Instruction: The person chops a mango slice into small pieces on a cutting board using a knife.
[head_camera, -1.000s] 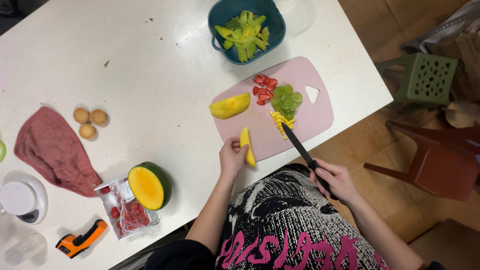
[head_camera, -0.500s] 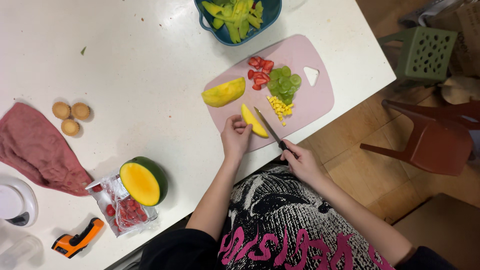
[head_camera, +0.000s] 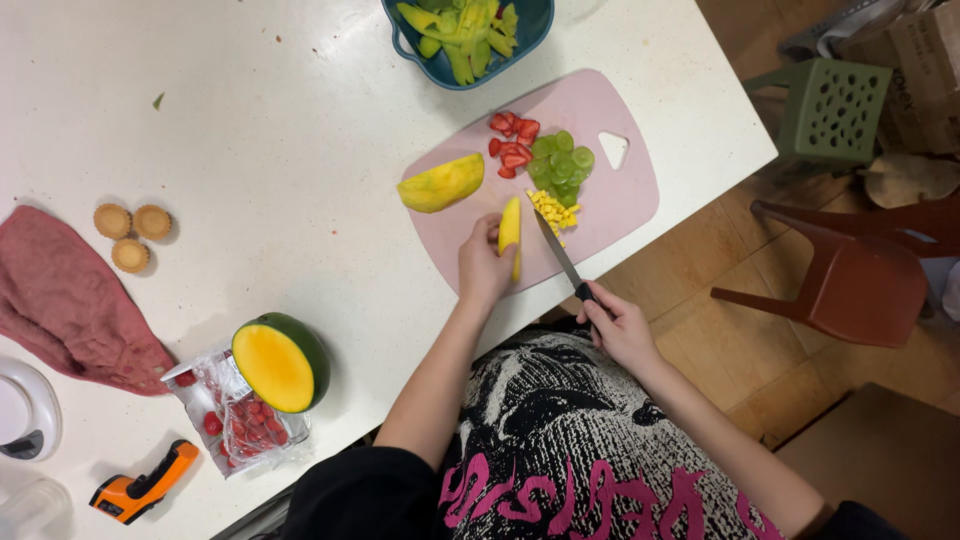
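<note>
At the far left edge of the frame a white round scale (head_camera: 25, 420) sits partly cut off, with an orange handheld tool (head_camera: 140, 484) below it near the lower left corner. A crumpled red cloth (head_camera: 70, 300) lies just above them, and three small tart shells (head_camera: 133, 232) cluster to its upper right. Lower and a bit further right, a halved mango (head_camera: 280, 360) with green skin and orange flesh facing up rests against a clear plastic pack of red berries (head_camera: 240, 420). The white table (head_camera: 260, 140) fills the left and centre of the frame. Towards the middle, a pink cutting board (head_camera: 620, 205) carries a larger mango piece (head_camera: 440, 184) at its left end. The left hand (head_camera: 484, 268) grips a slim yellow mango slice (head_camera: 510, 226), holding it on edge on the board's lower side. Just right of the slice, the blade of a black-handled knife (head_camera: 557, 250) slants down to the right hand (head_camera: 618, 325), which is closed around the handle just off the table edge. Above the blade lie small yellow cubes (head_camera: 553, 210), green slices (head_camera: 560, 165) and chopped red pieces (head_camera: 512, 140). At the top centre a blue bowl (head_camera: 420, 62) holds green peel strips. At the right, on the wooden floor, stand a green perforated stool (head_camera: 835, 110) and a red chair (head_camera: 860, 270).
</note>
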